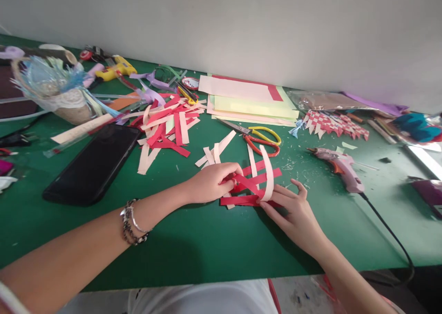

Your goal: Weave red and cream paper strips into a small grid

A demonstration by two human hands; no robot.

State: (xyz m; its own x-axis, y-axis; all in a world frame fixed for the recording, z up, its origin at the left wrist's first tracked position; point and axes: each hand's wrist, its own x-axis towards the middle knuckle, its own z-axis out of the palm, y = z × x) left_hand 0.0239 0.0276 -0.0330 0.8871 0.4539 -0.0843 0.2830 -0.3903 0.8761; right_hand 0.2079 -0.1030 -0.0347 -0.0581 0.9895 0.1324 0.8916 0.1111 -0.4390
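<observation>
Red and cream paper strips (pixel 247 200) cross over and under one another on the green tabletop in front of me. My left hand (pixel 216 183) has its fingers closed on a red paper strip (pixel 249 184) at the left of this weave. My right hand (pixel 290 208) pinches the lower end of an upright, curling cream paper strip (pixel 268 173) at the right side, its little finger raised. Just beyond lie scissors (pixel 257 136) with one yellow and one orange handle. A few loose cream strips (pixel 219 148) rest close to my left hand.
A pile of cut strips (pixel 169 125) and a black phone (pixel 95 162) lie to the left. Paper sheets (pixel 248 102) are stacked at the back. At the right are a pink glue gun (pixel 340 166) with a cord and a woven red-and-white piece (pixel 336 124). A yellow glue gun (pixel 117 68) lies further left.
</observation>
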